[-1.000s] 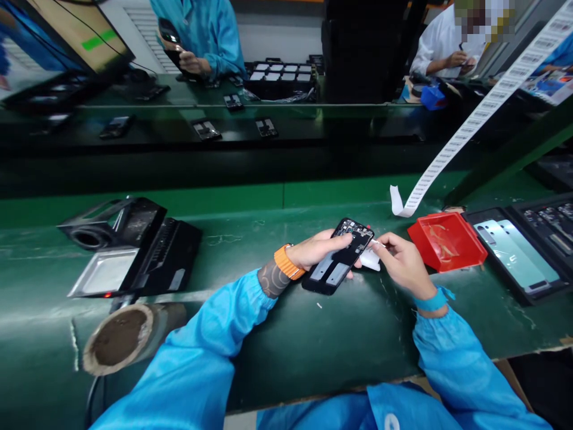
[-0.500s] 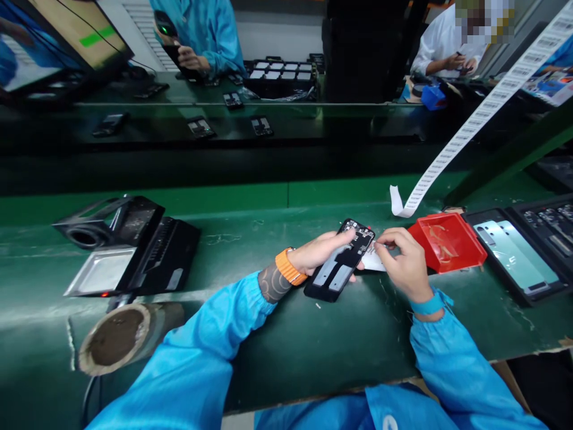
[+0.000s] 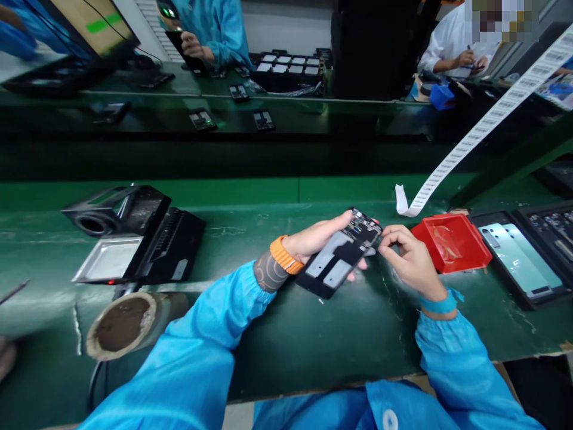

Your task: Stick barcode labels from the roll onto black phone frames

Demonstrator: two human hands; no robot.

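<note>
My left hand (image 3: 316,237) grips an opened black phone body (image 3: 338,255), tilted with its bare inner side up, just above the green bench (image 3: 313,334). My right hand (image 3: 409,260) is curled in a pinch at the phone's upper right edge; what its fingertips hold is too small to make out. An orange band sits on my left wrist and a blue band on my right wrist.
A red tray (image 3: 450,242) lies right of my hands, under the curled end of a hanging label strip (image 3: 470,140). Black trays with pale back covers (image 3: 519,260) fill the right. A black device (image 3: 134,236) and a brown roll (image 3: 123,322) are at left. Other people work beyond.
The phone has lifted and tilted a little in my left hand. The white piece seen under my right hand earlier is no longer visible. The view shifted slightly.
</note>
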